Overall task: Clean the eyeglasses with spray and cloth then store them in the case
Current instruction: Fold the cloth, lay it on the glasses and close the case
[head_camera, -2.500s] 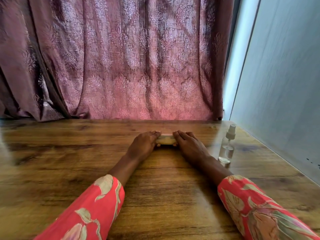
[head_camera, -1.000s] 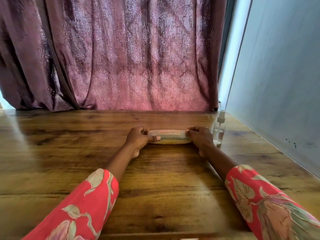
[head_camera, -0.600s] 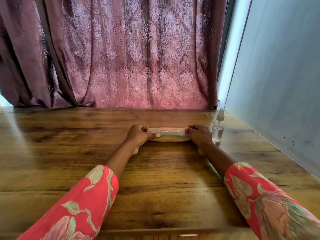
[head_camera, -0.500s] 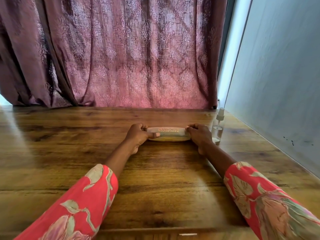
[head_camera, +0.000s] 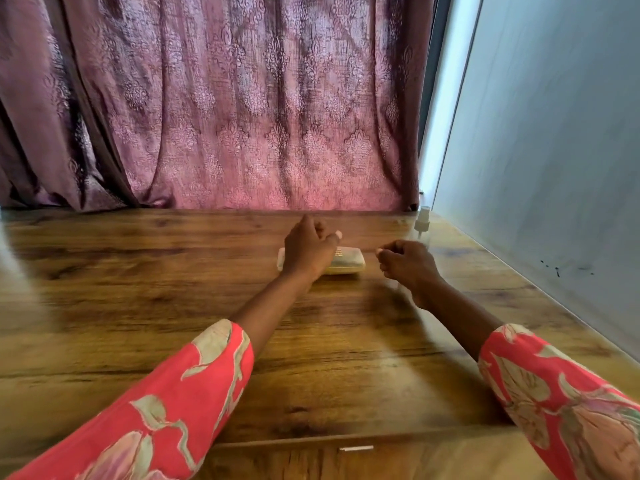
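A pale beige eyeglass case (head_camera: 348, 263) lies closed on the wooden table (head_camera: 173, 289), far centre. My left hand (head_camera: 308, 251) hovers over the case's left half and hides it; its fingers are loosely curled and hold nothing that I can see. My right hand (head_camera: 407, 266) is off the case, just to its right, fingers loosely curled and empty. A clear spray bottle (head_camera: 422, 225) with a white nozzle stands behind my right hand, which partly hides it. No eyeglasses or cloth are in sight.
A patterned maroon curtain (head_camera: 242, 116) hangs along the table's far edge. A pale wall (head_camera: 554, 150) runs along the right side, close to the bottle. The table's front edge (head_camera: 346, 439) lies near my sleeves.
Both hands have let go of the case's ends. My left hand rose and shifted right over the case; my right hand drew away to the right. The case stays on the table.
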